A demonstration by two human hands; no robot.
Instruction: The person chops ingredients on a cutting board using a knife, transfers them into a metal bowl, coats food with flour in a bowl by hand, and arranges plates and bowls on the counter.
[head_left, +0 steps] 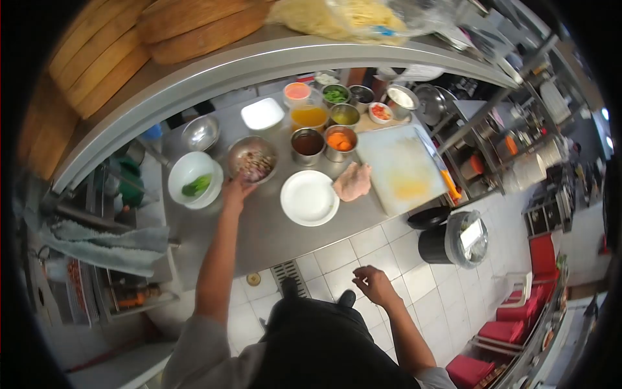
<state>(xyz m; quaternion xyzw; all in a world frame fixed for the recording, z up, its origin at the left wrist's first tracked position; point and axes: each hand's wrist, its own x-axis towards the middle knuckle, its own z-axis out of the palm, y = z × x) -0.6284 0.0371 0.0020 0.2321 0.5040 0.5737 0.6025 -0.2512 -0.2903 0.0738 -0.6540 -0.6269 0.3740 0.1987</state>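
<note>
My left hand [238,189] reaches to the near rim of a metal bowl [234,157] with its fingers closed on the edge. Chopped brownish and pinkish pieces [256,163] lie in this bowl. Just left of that hand stands a white bowl [177,170] with green leaves [197,185] inside. My right hand [376,285] hangs over the floor in front of the table, its fingers loosely bent and apart, holding nothing. Between the hands, farther in, are a white plate [309,198] and a flat pale-pink piece of raw meat [353,182] that touches its right side.
Behind the plate stand metal tins, one of dark sauce [307,144] and one of orange food [341,141]. A cutting board [395,162] carries an orange-handled knife [447,176] along its right edge. A metal shelf [259,55] overhangs the table; a bin [440,243] stands right.
</note>
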